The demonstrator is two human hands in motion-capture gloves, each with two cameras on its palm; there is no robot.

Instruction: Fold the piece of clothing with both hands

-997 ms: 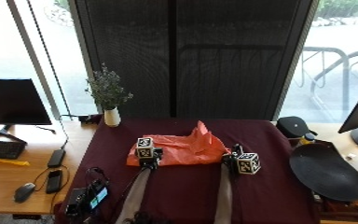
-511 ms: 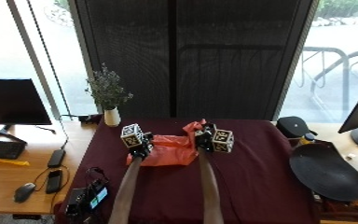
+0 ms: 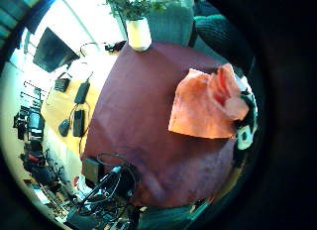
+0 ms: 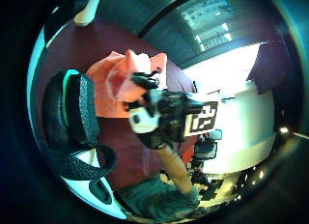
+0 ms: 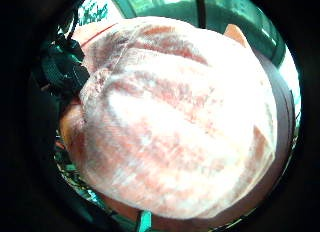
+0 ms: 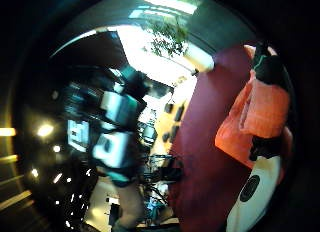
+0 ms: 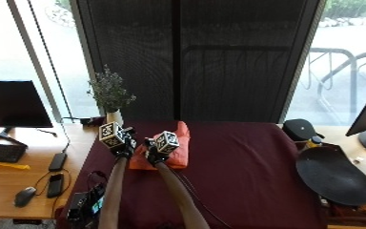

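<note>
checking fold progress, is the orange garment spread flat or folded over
Folded over: the orange garment is a compact doubled bundle on the table.

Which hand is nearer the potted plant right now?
Left. The left hand is at the orange garment's edge on the potted plant's side; the right hand is farther along the garment.

Maroon-covered table [image 7: 246,157], orange garment [image 7: 170,152] lying toward its left edge, white vase with plant [image 7: 114,117] at far left corner
</note>
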